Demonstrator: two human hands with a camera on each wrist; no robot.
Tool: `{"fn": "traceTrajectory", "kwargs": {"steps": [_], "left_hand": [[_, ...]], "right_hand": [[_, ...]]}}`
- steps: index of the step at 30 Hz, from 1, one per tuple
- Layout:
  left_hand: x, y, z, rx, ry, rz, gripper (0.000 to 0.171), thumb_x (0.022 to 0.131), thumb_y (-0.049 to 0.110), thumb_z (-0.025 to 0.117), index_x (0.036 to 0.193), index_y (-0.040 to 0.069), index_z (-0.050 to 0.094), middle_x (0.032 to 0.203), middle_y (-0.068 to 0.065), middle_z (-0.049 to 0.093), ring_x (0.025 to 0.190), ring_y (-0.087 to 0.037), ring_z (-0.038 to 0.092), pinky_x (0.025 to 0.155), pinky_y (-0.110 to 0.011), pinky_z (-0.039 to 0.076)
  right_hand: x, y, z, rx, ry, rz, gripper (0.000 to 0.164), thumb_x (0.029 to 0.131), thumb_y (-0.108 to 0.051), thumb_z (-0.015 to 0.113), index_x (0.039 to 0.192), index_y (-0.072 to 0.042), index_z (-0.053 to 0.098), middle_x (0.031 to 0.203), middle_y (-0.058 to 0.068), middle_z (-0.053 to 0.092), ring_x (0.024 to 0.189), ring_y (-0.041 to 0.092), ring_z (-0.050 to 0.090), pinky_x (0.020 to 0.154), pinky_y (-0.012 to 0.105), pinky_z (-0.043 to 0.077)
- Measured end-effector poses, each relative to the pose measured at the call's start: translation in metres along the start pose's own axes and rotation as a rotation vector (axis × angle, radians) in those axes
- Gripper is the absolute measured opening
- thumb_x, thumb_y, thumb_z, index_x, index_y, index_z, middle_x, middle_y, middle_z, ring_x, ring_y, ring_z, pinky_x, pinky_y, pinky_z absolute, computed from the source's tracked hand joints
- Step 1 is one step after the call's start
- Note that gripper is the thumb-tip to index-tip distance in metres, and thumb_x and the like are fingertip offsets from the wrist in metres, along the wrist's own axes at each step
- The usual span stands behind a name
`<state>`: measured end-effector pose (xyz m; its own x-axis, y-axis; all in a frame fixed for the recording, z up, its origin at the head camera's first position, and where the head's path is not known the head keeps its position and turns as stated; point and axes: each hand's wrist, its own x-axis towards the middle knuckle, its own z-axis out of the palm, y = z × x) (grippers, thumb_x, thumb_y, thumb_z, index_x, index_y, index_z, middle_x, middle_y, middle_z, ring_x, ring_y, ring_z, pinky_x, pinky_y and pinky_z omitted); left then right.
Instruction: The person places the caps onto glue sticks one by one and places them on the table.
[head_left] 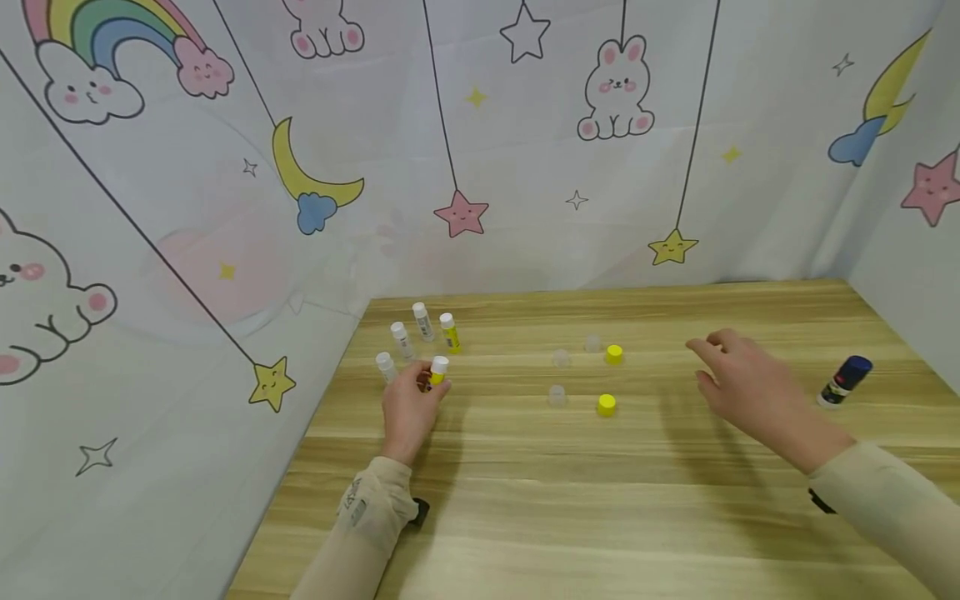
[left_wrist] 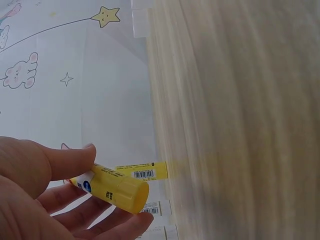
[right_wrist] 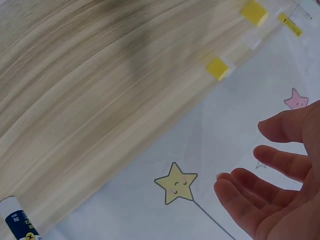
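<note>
In the head view my left hand (head_left: pixel 411 412) grips a yellow glue stick (head_left: pixel 437 379) with a white top. The left wrist view shows thumb and fingers around this yellow glue stick (left_wrist: pixel 112 187), its base tilted toward the table. Close by stand several uncapped glue sticks: a yellow one (head_left: pixel 450 333) and white ones, such as the one at the back (head_left: pixel 423 322). My right hand (head_left: pixel 750 387) hovers over the table with fingers loosely bent and nothing in them. To its right stands a glue stick with a navy cap (head_left: pixel 845 382).
Mid-table sit two yellow caps, a rear one (head_left: pixel 614 354) and a front one (head_left: pixel 606 405), plus clear caps, one of them (head_left: pixel 557 396) at the left. The wooden table (head_left: pixel 525 500) meets a printed cloth backdrop (head_left: pixel 517 150) behind and at both sides.
</note>
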<state>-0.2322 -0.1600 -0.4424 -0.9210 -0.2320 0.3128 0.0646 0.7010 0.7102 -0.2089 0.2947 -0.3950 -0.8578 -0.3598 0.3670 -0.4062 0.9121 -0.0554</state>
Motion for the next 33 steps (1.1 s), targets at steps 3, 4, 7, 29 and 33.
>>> {"fn": "traceTrajectory", "kwargs": {"steps": [3,4,7,29,33], "left_hand": [[0.0,0.001,0.0,0.0,-0.006,0.007,0.032,0.084,0.016,0.084,0.112,0.006,0.073,0.099,-0.009,0.072,0.09,-0.025,0.066,0.08,-0.043,0.05],[0.0,0.001,0.0,-0.002,-0.007,0.011,0.032,0.084,0.015,0.084,0.112,0.005,0.073,0.1,-0.01,0.073,0.091,-0.026,0.066,0.08,-0.043,0.05],[-0.001,0.002,-0.001,-0.005,-0.01,0.021,0.032,0.084,0.015,0.084,0.112,0.005,0.073,0.101,-0.01,0.073,0.091,-0.026,0.066,0.08,-0.044,0.05],[-0.002,0.006,-0.004,-0.027,-0.033,0.009,0.034,0.084,0.015,0.083,0.114,0.005,0.071,0.102,-0.01,0.073,0.094,-0.027,0.067,0.082,-0.044,0.051],[-0.003,0.006,-0.004,-0.031,-0.037,0.024,0.032,0.084,0.015,0.084,0.112,0.006,0.072,0.102,-0.009,0.073,0.093,-0.026,0.067,0.081,-0.044,0.052]], "right_hand": [[0.002,-0.005,0.002,0.006,-0.006,-0.006,0.044,0.088,-0.009,0.073,0.13,-0.002,0.061,0.117,0.025,0.057,0.085,0.034,0.063,0.054,0.043,0.053],[0.003,-0.007,0.002,0.008,-0.009,-0.008,0.044,0.088,-0.009,0.073,0.13,-0.003,0.061,0.117,0.025,0.057,0.085,0.034,0.063,0.053,0.043,0.052],[0.004,-0.012,0.005,0.012,-0.001,-0.022,0.044,0.087,-0.009,0.074,0.129,-0.003,0.063,0.116,0.024,0.058,0.083,0.032,0.063,0.054,0.042,0.053],[0.012,-0.04,0.034,0.103,0.074,-0.085,0.041,0.084,-0.006,0.076,0.124,-0.004,0.066,0.109,0.017,0.061,0.078,0.027,0.063,0.056,0.039,0.052],[0.013,-0.043,0.038,0.123,0.074,-0.08,0.042,0.083,-0.006,0.077,0.124,-0.005,0.066,0.109,0.015,0.061,0.077,0.026,0.063,0.057,0.038,0.052]]}}
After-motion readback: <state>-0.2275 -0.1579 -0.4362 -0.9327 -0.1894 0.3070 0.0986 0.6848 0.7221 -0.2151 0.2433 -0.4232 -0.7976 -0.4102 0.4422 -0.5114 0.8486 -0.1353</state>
